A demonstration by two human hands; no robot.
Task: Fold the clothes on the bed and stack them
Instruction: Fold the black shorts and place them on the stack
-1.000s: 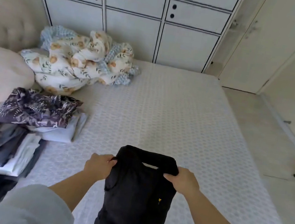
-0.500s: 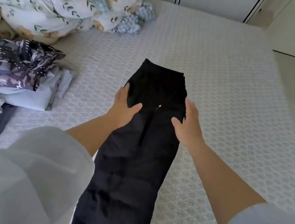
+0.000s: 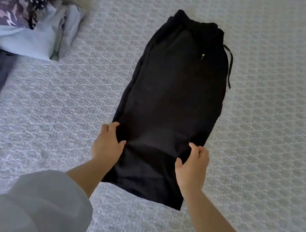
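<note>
Both hands, left & right, pinch pants mid-bed; uneven lift could skew fold, drawstring may snag.

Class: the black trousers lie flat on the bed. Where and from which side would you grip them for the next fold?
Probably grip the black trousers at both side edges near the hem, coming from the near end, where the left hand and right hand sit. They lie lengthwise, waistband far, so the hem can lift towards it.

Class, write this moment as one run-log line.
step: folding | item: black trousers flat on bed | left hand: grip on left edge | right hand: grip on right edge | stack: not yet
</note>
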